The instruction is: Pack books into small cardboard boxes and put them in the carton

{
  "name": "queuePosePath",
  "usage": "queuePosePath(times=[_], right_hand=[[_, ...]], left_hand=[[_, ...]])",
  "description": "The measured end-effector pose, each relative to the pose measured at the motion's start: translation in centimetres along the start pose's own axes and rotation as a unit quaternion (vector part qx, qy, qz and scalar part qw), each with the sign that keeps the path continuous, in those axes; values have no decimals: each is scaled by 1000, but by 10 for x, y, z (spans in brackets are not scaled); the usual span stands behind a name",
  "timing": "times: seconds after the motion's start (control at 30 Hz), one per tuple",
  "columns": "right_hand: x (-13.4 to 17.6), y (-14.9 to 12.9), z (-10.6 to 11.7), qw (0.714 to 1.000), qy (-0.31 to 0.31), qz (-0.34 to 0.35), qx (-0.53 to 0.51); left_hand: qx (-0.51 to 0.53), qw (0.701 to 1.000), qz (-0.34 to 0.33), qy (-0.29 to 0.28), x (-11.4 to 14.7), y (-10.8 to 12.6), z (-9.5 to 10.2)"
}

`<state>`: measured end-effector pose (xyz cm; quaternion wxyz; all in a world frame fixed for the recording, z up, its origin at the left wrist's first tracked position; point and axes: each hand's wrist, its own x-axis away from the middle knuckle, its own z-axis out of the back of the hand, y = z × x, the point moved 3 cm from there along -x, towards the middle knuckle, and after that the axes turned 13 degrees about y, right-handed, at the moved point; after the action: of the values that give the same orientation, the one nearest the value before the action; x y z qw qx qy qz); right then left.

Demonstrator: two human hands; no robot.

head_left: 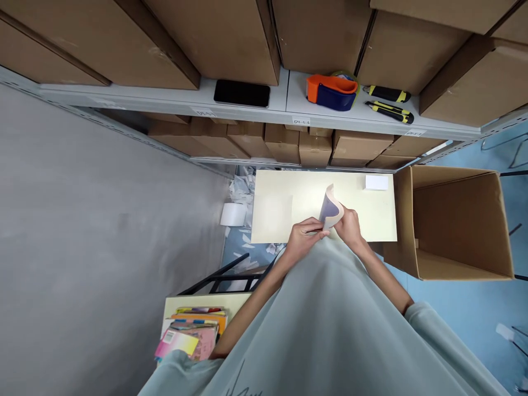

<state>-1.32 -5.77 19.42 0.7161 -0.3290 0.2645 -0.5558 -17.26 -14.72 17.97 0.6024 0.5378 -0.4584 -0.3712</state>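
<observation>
Left hand (306,237) pinched the lower edge of a curled paper item (329,210), right hand (350,226) gripped its right side; it sat bent above the near edge of the cream table (307,184). White block (375,182) lay near the far right corner, cardboard box (457,220) just beside the right end.
</observation>
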Motion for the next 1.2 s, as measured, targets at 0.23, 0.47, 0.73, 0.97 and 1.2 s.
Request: queuePosePath(times=[0.23, 0.47, 0.73, 0.97, 1.2], right_hand=[[0, -6, -6, 998, 12, -29, -47], [17, -10, -28, 997, -18, -47, -59], [20, 14, -31, 996, -12, -82, -33], [26, 9, -46, 995, 0, -87, 51], [43, -6, -74, 996, -1, -20, 90]], left_hand=[[25, 992, 18, 123, -22, -29, 57], [33, 988, 69, 137, -58, -67, 78], [-8, 992, 93, 86, -42, -103, 45], [40, 994, 97, -10, -11, -74, 15], [110, 985, 121, 55, -22, -46, 10]])
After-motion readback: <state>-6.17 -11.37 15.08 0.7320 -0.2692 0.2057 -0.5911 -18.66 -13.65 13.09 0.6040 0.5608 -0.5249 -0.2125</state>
